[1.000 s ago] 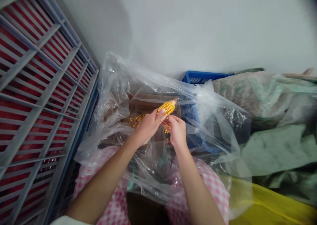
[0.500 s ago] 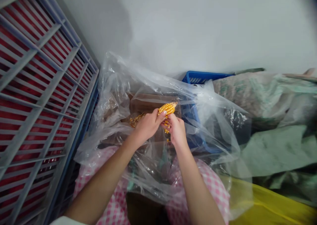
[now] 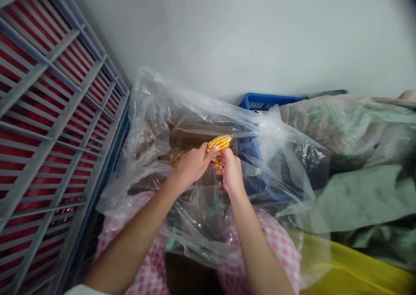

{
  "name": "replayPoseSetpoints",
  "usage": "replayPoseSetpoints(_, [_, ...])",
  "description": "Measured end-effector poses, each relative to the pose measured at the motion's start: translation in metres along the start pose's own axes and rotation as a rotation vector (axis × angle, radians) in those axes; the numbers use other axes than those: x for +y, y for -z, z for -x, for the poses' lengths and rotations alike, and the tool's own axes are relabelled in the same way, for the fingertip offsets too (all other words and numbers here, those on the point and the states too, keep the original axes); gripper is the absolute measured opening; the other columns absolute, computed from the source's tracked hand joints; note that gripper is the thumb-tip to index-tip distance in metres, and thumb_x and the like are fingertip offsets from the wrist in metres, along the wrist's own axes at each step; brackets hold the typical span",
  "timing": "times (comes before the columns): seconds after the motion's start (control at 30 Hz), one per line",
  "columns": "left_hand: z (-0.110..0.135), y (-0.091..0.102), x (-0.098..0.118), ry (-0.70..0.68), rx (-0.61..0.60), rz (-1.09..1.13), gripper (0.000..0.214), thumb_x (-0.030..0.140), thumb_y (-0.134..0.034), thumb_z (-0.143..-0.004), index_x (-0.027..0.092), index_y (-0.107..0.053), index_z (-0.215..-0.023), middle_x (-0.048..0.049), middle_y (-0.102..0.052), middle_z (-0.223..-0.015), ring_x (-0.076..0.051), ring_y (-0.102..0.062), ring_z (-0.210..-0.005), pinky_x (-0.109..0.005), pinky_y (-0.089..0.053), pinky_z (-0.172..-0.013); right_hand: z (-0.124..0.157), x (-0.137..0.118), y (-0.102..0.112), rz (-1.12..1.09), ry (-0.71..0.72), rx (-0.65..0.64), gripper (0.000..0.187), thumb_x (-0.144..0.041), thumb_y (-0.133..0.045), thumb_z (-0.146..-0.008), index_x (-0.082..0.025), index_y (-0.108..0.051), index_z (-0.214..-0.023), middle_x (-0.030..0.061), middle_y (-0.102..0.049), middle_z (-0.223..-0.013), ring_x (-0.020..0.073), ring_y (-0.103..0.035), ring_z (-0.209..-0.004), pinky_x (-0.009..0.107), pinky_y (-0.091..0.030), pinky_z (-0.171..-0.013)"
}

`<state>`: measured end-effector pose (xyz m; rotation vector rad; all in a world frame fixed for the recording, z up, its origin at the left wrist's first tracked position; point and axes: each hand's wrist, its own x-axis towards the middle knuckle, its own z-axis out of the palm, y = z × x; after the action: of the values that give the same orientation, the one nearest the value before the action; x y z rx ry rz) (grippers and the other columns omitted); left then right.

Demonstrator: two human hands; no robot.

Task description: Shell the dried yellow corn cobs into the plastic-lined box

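My L hand (image 3: 192, 164) grips the corn cob (image 3: 219, 143), held above the clear plastic sheet (image 3: 149, 100), tip pointing away & to the R. Vs 1 sec ago, the cob's a bit flatter & my R hand (image 3: 233, 169) has its thumb up by the cob's lower side, approx same as ½ sec back. R fingers are curled; can't tell from my end if they're pinching anything. I'd judge contact's now nearer the tip, w/ rows facing the cam mostly full. Loose kernels (image 3: 178, 157) lie beyond L hand.
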<state>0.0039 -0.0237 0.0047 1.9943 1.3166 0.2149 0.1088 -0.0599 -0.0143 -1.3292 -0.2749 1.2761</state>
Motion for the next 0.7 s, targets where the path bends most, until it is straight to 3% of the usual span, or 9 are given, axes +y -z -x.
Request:
replayPoseSetpoints(0.1, [0.0002, 0.0, 0.001, -0.047, 0.009, 0.077, 0.06, 0.054, -0.012, -0.086, 0.017, -0.055, -0.106, -0.0102, -0.066, -0.09, -0.022, -0.062, -0.084, -0.028, -0.042, -0.07, -0.0017, 0.0031, 0.0008, -0.032, 0.026, 0.047, 0.012, -0.026, -0.053, -0.06, -0.016, -0.057, -0.056, -0.0027, -0.059, -0.053, 0.0112, -0.054, -0.052, 0.025, -0.048, -0.056])
replayPoseSetpoints(0.3, [-0.0005, 0.0028, -0.0043, -0.03, 0.045, 0.144, 0.061, 0.057, -0.011, -0.085, 0.021, -0.054, -0.11, -0.0085, -0.066, -0.095, -0.023, -0.062, -0.089, -0.029, -0.042, -0.072, 0.0018, -0.0037, 0.0032, -0.142, -0.091, -0.096, 0.021, -0.035, -0.053, -0.065, -0.016, -0.061, -0.067, 0.0019, -0.065, -0.065, 0.0132, -0.06, -0.061, 0.027, -0.051, -0.062])
replayPoseSetpoints(0.5, [0.0021, 0.0064, -0.0042, -0.01, -0.007, 0.057, 0.062, 0.057, -0.013, -0.085, 0.018, -0.054, -0.11, -0.0119, -0.066, -0.098, -0.024, -0.061, -0.091, -0.029, -0.042, -0.072, -0.0006, -0.0048, 0.0062, -0.048, 0.071, -0.019, 0.018, -0.031, -0.061, -0.063, -0.014, -0.062, -0.067, 0.0, -0.063, -0.06, 0.0116, -0.059, -0.056, 0.025, -0.051, -0.059])
replayPoseSetpoints(0.7, [0.004, 0.0056, -0.0013, 0.016, -0.037, 0.054, 0.061, 0.058, -0.017, -0.084, 0.018, -0.054, -0.112, -0.0115, -0.067, -0.096, -0.024, -0.062, -0.088, -0.029, -0.043, -0.072, -0.0075, -0.0017, 0.0099, 0.03, 0.099, -0.022, 0.013, -0.025, -0.058, -0.063, -0.013, -0.063, -0.062, -0.0002, -0.063, -0.058, 0.0111, -0.059, -0.055, 0.024, -0.051, -0.057])
